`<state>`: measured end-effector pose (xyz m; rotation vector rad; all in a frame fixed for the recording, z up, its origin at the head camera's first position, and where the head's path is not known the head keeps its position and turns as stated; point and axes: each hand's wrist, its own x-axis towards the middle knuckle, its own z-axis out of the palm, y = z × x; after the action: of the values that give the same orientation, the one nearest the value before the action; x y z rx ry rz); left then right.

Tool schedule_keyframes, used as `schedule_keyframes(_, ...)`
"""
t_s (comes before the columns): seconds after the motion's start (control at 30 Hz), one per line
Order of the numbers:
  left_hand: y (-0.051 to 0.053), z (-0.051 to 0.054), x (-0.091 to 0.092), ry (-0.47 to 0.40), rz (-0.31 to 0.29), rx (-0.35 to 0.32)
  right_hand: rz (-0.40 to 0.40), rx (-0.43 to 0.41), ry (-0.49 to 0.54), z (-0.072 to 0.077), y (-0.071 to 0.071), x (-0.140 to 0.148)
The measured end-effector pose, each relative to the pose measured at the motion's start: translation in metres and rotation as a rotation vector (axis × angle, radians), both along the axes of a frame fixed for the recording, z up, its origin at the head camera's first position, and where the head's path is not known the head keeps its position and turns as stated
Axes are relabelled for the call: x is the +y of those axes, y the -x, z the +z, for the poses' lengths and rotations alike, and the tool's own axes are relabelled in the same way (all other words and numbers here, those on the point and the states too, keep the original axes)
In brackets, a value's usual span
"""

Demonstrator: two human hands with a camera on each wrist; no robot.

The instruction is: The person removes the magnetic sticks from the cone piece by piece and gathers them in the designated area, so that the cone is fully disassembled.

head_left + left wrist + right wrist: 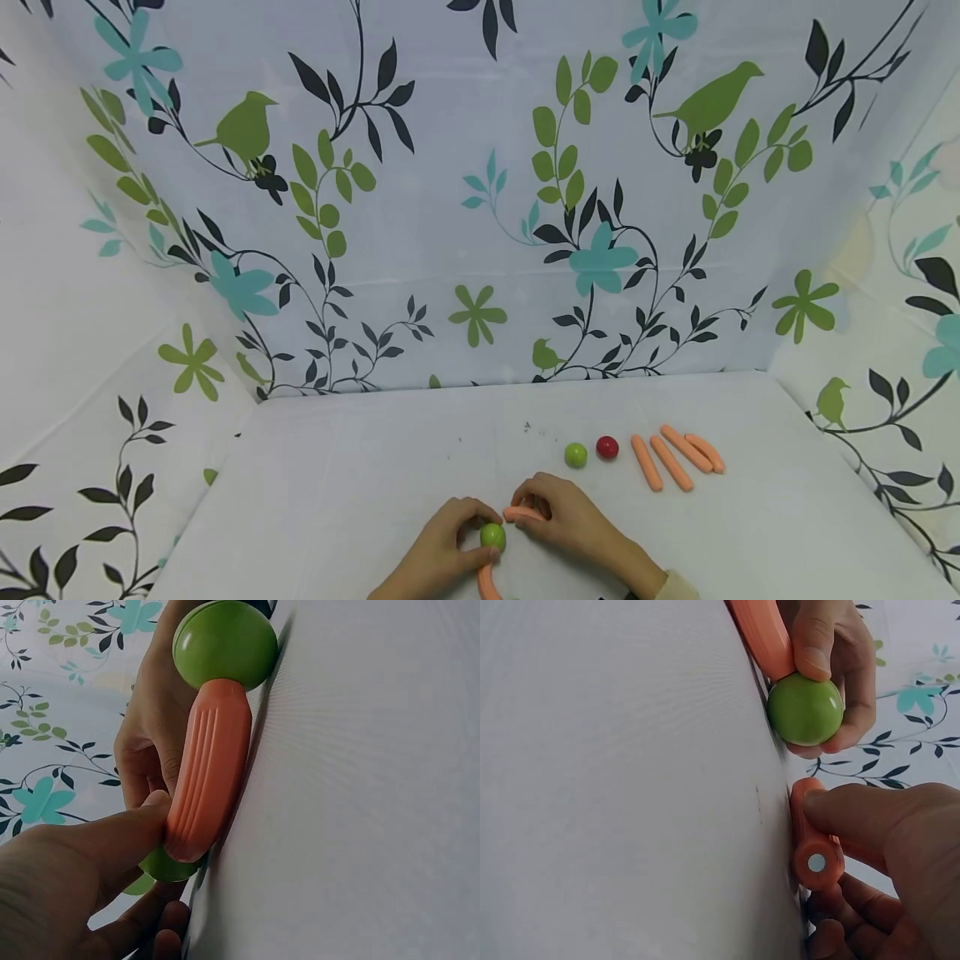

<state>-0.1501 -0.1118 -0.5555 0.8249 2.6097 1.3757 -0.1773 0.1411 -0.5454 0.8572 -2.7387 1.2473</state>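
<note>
My left hand (448, 542) grips a green ball (492, 536) between thumb and fingers, low on the white table. An orange curved stick (210, 765) runs from that ball towards the front edge, with a second green ball (225, 645) at its other end. Just to the right, my right hand (566, 517) pinches another orange stick (805, 817) near the table surface. A pale round disc (816, 862) shows in one end of this stick. Its other end points at the held green ball, with a small gap between them.
Behind my right hand lie a loose green ball (576, 455) and a red ball (607, 447). Several orange sticks (671, 462) are grouped to their right. A patterned cloth (420, 250) hangs at the back and along both sides of the table (337, 467).
</note>
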Motion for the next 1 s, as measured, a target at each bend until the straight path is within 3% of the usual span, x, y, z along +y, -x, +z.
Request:
schedule_keyframes(0.17, -0.002, -0.002, -0.003, -0.004, 0.010, -0.004, -0.003, -0.006, -0.026, 0.001, -0.002, 0.000)
schedule_keyframes(0.5, -0.001, -0.004, -0.004, 0.045, 0.058, -0.004, -0.019, -0.002, -0.183, 0.014, -0.002, 0.011)
schedule_keyframes(1.0, 0.000, -0.003, -0.003, 0.036, 0.085, -0.028, -0.109, -0.023, -0.157, 0.032, -0.002, 0.030)
